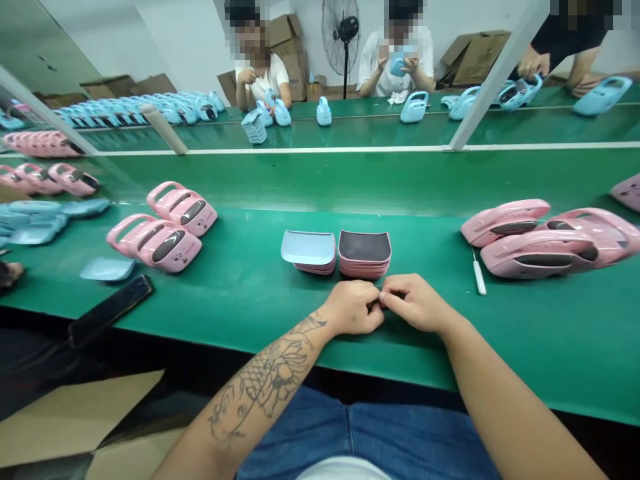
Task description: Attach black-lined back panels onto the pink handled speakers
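Touching, left hand (354,307) and right hand (417,303) curl loosely; I cannot tell whether either grip holds anything.

Left hand (353,308), right hand (416,301): are hiding whether anything lies between them. 1 pink casing (629,193): is running past right edge. 1 cardboard box (75,421): is extending beyond lower-left edges. Print (183,249), front-left pink housing (150,244): is appearing too small to read.

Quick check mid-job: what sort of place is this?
Probably a factory assembly workshop. A long green bench carries a dense row of matching blue casings, panels are neatly stacked on it, and a person opposite is handling another blue piece.
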`<state>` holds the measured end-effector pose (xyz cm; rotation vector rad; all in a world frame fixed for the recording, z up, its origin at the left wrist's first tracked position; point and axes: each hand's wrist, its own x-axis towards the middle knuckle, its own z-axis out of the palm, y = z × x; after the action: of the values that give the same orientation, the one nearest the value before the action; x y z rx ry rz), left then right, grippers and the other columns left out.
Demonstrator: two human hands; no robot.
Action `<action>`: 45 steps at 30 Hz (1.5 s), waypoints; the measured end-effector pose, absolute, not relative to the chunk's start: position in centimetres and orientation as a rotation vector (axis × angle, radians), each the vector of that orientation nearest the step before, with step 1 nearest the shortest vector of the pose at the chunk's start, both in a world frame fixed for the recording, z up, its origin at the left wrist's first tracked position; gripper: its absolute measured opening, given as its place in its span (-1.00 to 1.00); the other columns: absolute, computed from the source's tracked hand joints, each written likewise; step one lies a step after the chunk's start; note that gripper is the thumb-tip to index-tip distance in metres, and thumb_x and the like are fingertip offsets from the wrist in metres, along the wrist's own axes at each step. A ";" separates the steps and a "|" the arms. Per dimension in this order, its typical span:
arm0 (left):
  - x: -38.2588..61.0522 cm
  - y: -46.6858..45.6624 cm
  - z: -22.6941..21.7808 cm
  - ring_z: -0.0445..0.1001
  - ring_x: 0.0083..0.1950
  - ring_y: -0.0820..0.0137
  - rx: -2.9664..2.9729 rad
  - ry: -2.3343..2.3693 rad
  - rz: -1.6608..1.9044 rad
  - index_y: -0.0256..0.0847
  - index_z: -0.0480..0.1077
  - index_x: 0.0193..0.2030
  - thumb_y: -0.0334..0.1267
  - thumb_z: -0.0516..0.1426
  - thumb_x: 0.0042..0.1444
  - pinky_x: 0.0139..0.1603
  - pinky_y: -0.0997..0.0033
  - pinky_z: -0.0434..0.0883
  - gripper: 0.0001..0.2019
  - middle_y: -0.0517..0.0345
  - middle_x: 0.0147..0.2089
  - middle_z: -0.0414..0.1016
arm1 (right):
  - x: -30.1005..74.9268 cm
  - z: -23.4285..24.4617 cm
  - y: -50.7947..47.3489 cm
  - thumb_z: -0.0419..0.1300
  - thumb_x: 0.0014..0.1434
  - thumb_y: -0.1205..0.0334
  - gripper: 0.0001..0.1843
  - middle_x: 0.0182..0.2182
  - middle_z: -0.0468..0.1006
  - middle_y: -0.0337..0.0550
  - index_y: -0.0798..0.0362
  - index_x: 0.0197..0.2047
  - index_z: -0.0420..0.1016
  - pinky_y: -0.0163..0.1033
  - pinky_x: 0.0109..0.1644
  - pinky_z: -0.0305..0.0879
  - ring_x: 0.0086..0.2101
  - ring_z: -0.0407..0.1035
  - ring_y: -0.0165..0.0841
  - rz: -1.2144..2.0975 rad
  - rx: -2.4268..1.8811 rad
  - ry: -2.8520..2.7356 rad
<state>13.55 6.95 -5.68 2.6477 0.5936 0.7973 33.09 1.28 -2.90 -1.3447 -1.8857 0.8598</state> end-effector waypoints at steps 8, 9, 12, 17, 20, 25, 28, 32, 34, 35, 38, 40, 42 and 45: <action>13.6 7.2 -5.7 0.44 -0.44 0.36 2.597 0.579 0.800 -0.15 0.37 -0.49 -0.31 0.14 0.12 -0.43 0.33 0.28 -0.84 0.14 -0.49 0.49 | 33.2 -2.9 1.5 0.19 0.29 0.21 -0.70 -0.49 0.52 -0.21 0.03 -0.49 0.49 -0.23 -0.30 0.25 -0.44 0.38 -0.36 0.831 -1.374 -1.891; 13.6 7.2 -5.7 0.44 -0.44 0.36 2.591 0.583 0.799 -0.15 0.38 -0.49 -0.30 0.14 0.13 -0.43 0.33 0.28 -0.83 0.14 -0.48 0.49 | 33.2 -2.9 1.5 0.19 0.28 0.21 -0.71 -0.49 0.53 -0.21 0.03 -0.49 0.50 -0.23 -0.30 0.25 -0.44 0.39 -0.36 0.828 -1.375 -1.893; 13.5 7.2 -5.9 0.45 -0.43 0.35 2.584 0.593 0.788 -0.16 0.39 -0.48 -0.29 0.15 0.15 -0.41 0.34 0.30 -0.83 0.13 -0.47 0.50 | 33.2 -2.9 1.5 0.20 0.28 0.22 -0.73 -0.49 0.55 -0.20 0.03 -0.47 0.53 -0.23 -0.32 0.26 -0.44 0.39 -0.35 0.815 -1.381 -1.896; 13.5 7.1 -5.9 0.49 -0.41 0.34 2.601 0.605 0.770 -0.17 0.43 -0.45 -0.32 0.16 0.15 -0.38 0.36 0.35 -0.85 0.12 -0.45 0.52 | 33.2 -2.7 1.4 0.19 0.30 0.21 -0.71 -0.47 0.57 -0.18 0.03 -0.47 0.53 -0.23 -0.32 0.28 -0.43 0.43 -0.34 0.812 -1.358 -1.912; 13.5 7.0 -5.7 0.51 -0.39 0.33 2.623 0.606 0.746 -0.19 0.47 -0.42 -0.29 0.17 0.17 -0.36 0.35 0.39 -0.85 0.11 -0.44 0.55 | 33.1 -2.8 1.4 0.19 0.32 0.19 -0.68 -0.48 0.56 -0.19 0.03 -0.47 0.53 -0.23 -0.32 0.28 -0.44 0.42 -0.34 0.820 -1.340 -1.910; 13.5 6.8 -5.5 0.51 -0.39 0.32 2.623 0.617 0.712 -0.19 0.48 -0.40 -0.27 0.17 0.17 -0.36 0.34 0.39 -0.86 0.10 -0.44 0.55 | 33.4 -3.3 1.4 0.20 0.33 0.19 -0.69 -0.46 0.59 -0.17 0.03 -0.45 0.56 -0.21 -0.31 0.28 -0.42 0.43 -0.32 0.844 -1.349 -1.899; 13.5 6.8 -5.5 0.51 -0.40 0.32 2.608 0.609 0.717 -0.19 0.47 -0.42 -0.28 0.17 0.15 -0.38 0.33 0.38 -0.87 0.09 -0.44 0.55 | 33.5 -3.3 1.3 0.19 0.34 0.20 -0.69 -0.44 0.60 -0.16 0.03 -0.44 0.57 -0.20 -0.28 0.30 -0.41 0.44 -0.31 0.874 -1.356 -1.908; 13.5 6.7 -5.6 0.53 -0.38 0.30 2.620 0.588 0.731 -0.19 0.48 -0.41 -0.27 0.18 0.13 -0.36 0.31 0.42 -0.88 0.09 -0.42 0.56 | 33.4 -3.0 1.2 0.19 0.36 0.19 -0.69 -0.42 0.63 -0.15 0.02 -0.43 0.58 -0.19 -0.27 0.33 -0.39 0.47 -0.29 0.899 -1.344 -1.924; 13.5 6.7 -5.7 0.54 -0.38 0.30 2.641 0.593 0.729 -0.20 0.49 -0.41 -0.27 0.19 0.11 -0.36 0.31 0.43 -0.89 0.09 -0.42 0.56 | 33.3 -2.9 1.1 0.19 0.36 0.19 -0.68 -0.42 0.63 -0.15 0.02 -0.43 0.57 -0.20 -0.27 0.33 -0.39 0.47 -0.30 0.897 -1.330 -1.931; 13.5 6.7 -5.8 0.54 -0.39 0.30 2.652 0.596 0.726 -0.20 0.49 -0.41 -0.27 0.19 0.11 -0.37 0.31 0.43 -0.89 0.09 -0.42 0.56 | 33.2 -2.8 1.1 0.19 0.37 0.18 -0.68 -0.42 0.62 -0.16 0.02 -0.44 0.57 -0.20 -0.28 0.33 -0.40 0.47 -0.30 0.893 -1.324 -1.934; 13.6 6.8 -5.8 0.54 -0.39 0.31 2.671 0.598 0.723 -0.19 0.47 -0.42 -0.28 0.20 0.10 -0.38 0.32 0.42 -0.90 0.10 -0.44 0.55 | 33.1 -2.7 1.2 0.19 0.37 0.17 -0.67 -0.44 0.61 -0.17 0.02 -0.44 0.55 -0.21 -0.31 0.31 -0.41 0.46 -0.31 0.878 -1.316 -1.936; 13.6 6.9 -5.8 0.53 -0.39 0.32 2.665 0.591 0.731 -0.18 0.46 -0.43 -0.28 0.19 0.11 -0.38 0.33 0.41 -0.89 0.11 -0.44 0.55 | 33.2 -2.7 1.2 0.20 0.37 0.16 -0.67 -0.44 0.61 -0.17 0.02 -0.44 0.54 -0.21 -0.32 0.30 -0.41 0.46 -0.31 0.878 -1.322 -1.931; 13.5 7.0 -5.9 0.52 -0.40 0.32 2.645 0.580 0.745 -0.18 0.45 -0.43 -0.29 0.18 0.12 -0.38 0.34 0.40 -0.89 0.11 -0.44 0.55 | 33.2 -2.8 1.2 0.20 0.36 0.15 -0.68 -0.44 0.61 -0.17 0.02 -0.44 0.55 -0.21 -0.30 0.30 -0.40 0.45 -0.31 0.885 -1.335 -1.923; 13.5 7.1 -6.0 0.50 -0.40 0.33 2.609 0.559 0.765 -0.18 0.43 -0.43 -0.30 0.16 0.13 -0.37 0.34 0.38 -0.88 0.10 -0.44 0.54 | 33.3 -2.8 1.2 0.21 0.35 0.15 -0.69 -0.43 0.60 -0.16 0.02 -0.43 0.55 -0.19 -0.27 0.31 -0.39 0.44 -0.30 0.899 -1.349 -1.907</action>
<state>13.47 7.13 -5.97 2.6087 0.5586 0.7654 33.35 1.23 -2.83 -1.3488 -1.9071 0.8989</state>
